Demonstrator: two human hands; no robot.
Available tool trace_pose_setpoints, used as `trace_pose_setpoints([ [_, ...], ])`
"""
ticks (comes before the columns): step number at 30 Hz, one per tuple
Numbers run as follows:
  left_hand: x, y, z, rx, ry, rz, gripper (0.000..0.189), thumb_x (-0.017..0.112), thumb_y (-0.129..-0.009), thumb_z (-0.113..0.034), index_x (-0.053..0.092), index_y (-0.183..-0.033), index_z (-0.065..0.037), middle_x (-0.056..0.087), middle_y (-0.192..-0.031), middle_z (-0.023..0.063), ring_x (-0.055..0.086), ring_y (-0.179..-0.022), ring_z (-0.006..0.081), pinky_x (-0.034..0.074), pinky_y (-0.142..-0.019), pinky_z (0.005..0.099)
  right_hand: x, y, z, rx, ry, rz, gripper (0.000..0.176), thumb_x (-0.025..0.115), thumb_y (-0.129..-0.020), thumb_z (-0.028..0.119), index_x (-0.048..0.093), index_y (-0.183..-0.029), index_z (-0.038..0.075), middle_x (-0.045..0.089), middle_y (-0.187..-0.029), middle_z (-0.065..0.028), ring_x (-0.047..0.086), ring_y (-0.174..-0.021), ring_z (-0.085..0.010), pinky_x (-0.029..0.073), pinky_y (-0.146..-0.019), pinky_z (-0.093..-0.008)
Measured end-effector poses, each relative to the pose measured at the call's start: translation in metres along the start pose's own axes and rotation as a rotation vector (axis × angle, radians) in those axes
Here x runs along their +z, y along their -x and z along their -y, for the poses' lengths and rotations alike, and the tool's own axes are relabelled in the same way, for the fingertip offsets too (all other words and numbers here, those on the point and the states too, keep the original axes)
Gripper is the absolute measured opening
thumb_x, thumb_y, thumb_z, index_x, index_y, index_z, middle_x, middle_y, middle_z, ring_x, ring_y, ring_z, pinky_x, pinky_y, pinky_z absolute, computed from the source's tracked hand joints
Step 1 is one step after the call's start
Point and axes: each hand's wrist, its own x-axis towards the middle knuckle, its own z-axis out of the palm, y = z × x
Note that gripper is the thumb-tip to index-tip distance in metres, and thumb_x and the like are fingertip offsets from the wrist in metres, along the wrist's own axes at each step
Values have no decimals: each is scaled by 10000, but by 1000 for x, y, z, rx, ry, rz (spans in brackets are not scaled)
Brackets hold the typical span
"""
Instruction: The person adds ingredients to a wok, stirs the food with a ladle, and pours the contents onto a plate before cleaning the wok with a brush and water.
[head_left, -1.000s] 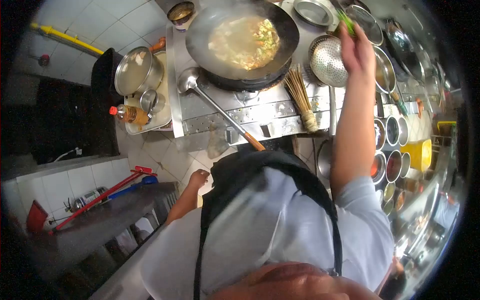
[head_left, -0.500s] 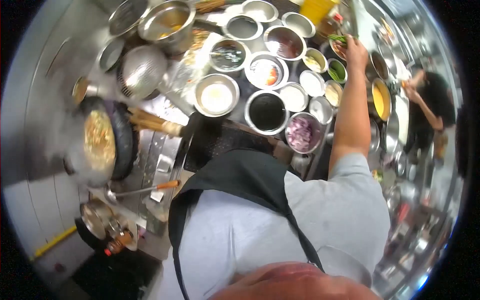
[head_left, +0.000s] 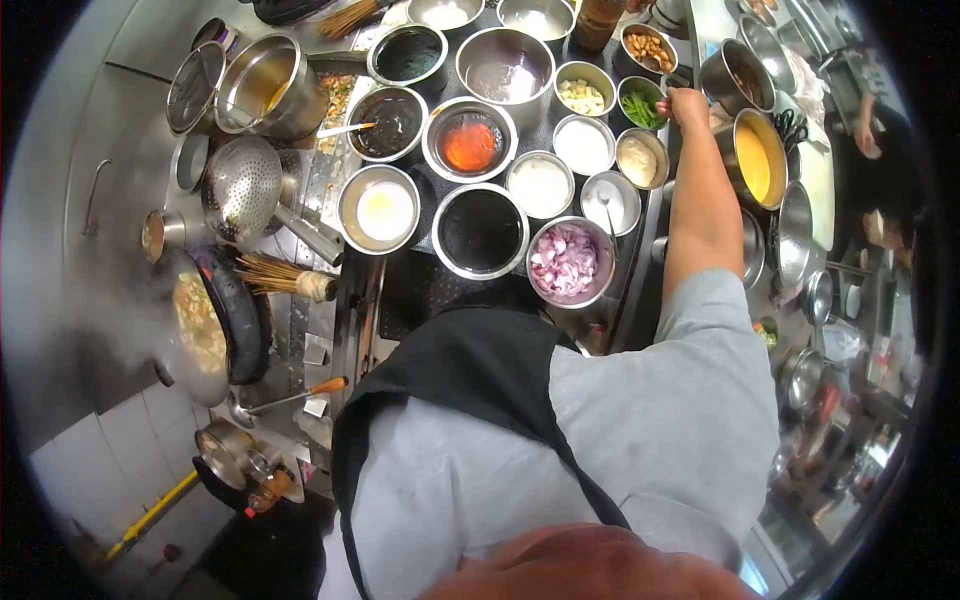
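My right hand [head_left: 685, 107] is stretched forward at the right edge of a small metal cup of chopped greens [head_left: 640, 103]. Its fingers are curled closed; what they hold, if anything, I cannot make out. Behind the greens stands a bowl of brown nut-like pieces [head_left: 648, 48]. A cup of pale paste [head_left: 637, 160] is just in front of them, and a bowl of pale yellow cubes [head_left: 582, 96] lies to the left. To the right of my forearm is a pot of yellow liquid [head_left: 754, 165]. My left hand is out of view.
At the left, a steaming wok [head_left: 203, 325] holds food. Beside it lie a bamboo brush [head_left: 285, 279], a perforated strainer [head_left: 242, 188] and a ladle [head_left: 290, 398]. A bowl of chopped onion [head_left: 568, 262] stands near my apron. Another person's hand [head_left: 867, 140] shows at the far right.
My right hand, earlier with green strips at its fingers beside the bowl behind, is now by the cup of greens, with no strips visible. The whole view has shifted.
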Motion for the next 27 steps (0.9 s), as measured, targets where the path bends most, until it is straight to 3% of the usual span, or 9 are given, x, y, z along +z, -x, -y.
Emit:
trace_pose_setpoints([
  [4, 16, -9, 42, -11, -55, 49, 331, 505, -959, -300, 680, -1094, -54, 700, -1026, 190, 661, -1007, 324, 523, -863, 391, -16, 67, 74, 287, -649, -124, 170, 663, -905, 95, 650, -954, -67, 664, -797, -124, 688, -672, -212, 595, -583, -276],
  [9, 43, -14, 135, 147, -345, 38, 351, 490, -977, -311, 684, -1105, -48, 705, -1023, 196, 667, -1001, 321, 522, -863, 384, 1, 101, 192, 82, -1112, -153, 124, 679, -905, 74, 633, -949, -33, 674, -889, -116, 669, -800, -218, 576, -764, -283],
  [11, 60, -5, 163, 263, -627, 3, 358, 485, -985, -315, 685, -1109, -45, 707, -1022, 198, 669, -999, 320, 521, -863, 380, 59, 174, 303, -161, -1229, 1, 270, 556, -991, 134, 603, -1171, -61, 666, -1086, -143, 646, -988, -221, 544, -901, -324],
  [13, 18, 47, 100, -213, -43, -65, 369, 544, -936, -335, 668, -1168, -77, 708, -1036, 209, 679, -980, 339, 521, -876, 403, 135, 242, 393, -313, -1242, 292, 271, 559, -983, 132, 586, -1164, -68, 641, -1075, -174, 647, -929, -220, 532, -836, -314],
  [15, 29, 49, 129, -205, -34, -172, 400, 642, -874, -403, 686, -1148, -114, 718, -1004, 197, 685, -956, 353, 527, -857, 420, 228, 318, 478, -411, -1032, 528, 305, 552, -979, 124, 572, -1204, -81, 642, -1123, -177, 659, -973, -242, 535, -882, -348],
  [16, 29, 60, 134, -228, 13, -202, 400, 642, -874, -403, 686, -1148, -114, 718, -1004, 197, 685, -956, 353, 527, -857, 420, 285, 346, 505, -791, -826, 647, 334, 570, -961, 121, 564, -1234, -72, 640, -1142, -176, 666, -999, -251, 550, -890, -366],
  [18, 27, 77, 138, -304, 253, -288, 458, 702, -832, -425, 687, -1135, -81, 730, -938, 173, 705, -876, 329, 537, -818, 407, 350, 452, 570, -436, -941, 1204, 443, 637, -928, 173, 537, -1294, -56, 592, -1250, -193, 666, -1012, -248, 579, -854, -370],
  [23, 85, 99, 212, -398, 843, -393, 432, 716, -833, -386, 684, -1077, -31, 726, -879, 145, 713, -761, 238, 546, -745, 375, 470, 558, 587, -928, -343, 817, 544, 652, -934, 244, 500, -1393, -7, 590, -1311, -185, 634, -1055, -226, 546, -851, -326],
  [27, 121, 133, 234, -329, 767, -454, 339, 708, -839, -310, 676, -1007, -18, 716, -842, 121, 705, -708, 208, 549, -691, 354, 471, 632, 523, -964, -80, 1500, 450, 647, -903, 329, 637, -1230, 20, 701, -1122, -174, 681, -1010, -304, 523, -874, -393],
])
